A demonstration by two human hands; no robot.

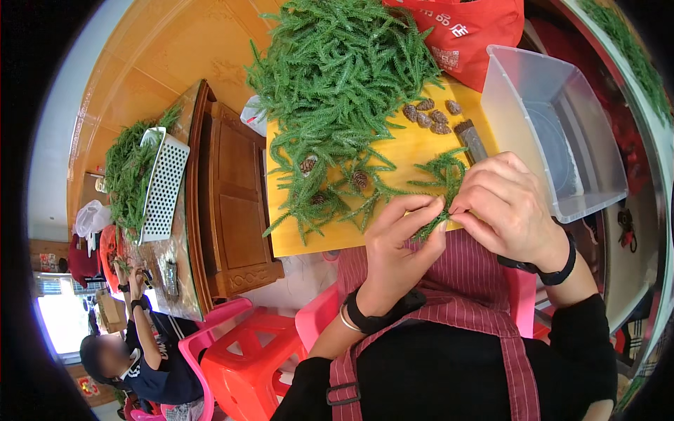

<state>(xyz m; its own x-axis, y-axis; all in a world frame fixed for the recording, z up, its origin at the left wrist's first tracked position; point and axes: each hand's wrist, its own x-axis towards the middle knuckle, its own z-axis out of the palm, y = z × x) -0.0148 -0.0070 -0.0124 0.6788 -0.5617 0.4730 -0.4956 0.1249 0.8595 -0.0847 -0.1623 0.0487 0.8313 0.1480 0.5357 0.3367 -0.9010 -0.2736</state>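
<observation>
A: Where is the sprig?

B: The green sprig (446, 170) is over the near edge of the yellow surface (295, 240), between both hands.

A: And the fingers?

B: The left hand (401, 242) has thumb and forefinger closed on its lower end. The right hand (511, 203) makes a narrow pinch just beside, apparently on the same stem; whether something finer is in there, I can't tell.

A: Why so close together?

B: Probably one steadies while the other does the delicate part. The leafy end points away from the body, likely so it doesn't block the view.

A: What's around it?

B: Loose pine cones (424, 120) and a dark bar-shaped piece (470, 142) lie beyond, presumably handy for the right hand. Leftward, sprigs with cones (359, 180) lie spread out, perhaps to save crushing them; a big heap of greenery (344, 70) fills the far side.

A: Farther out?

B: A clear bin (509, 105) at right, a red bag (488, 35) behind, and a seated co-worker (165, 368) far left.
</observation>
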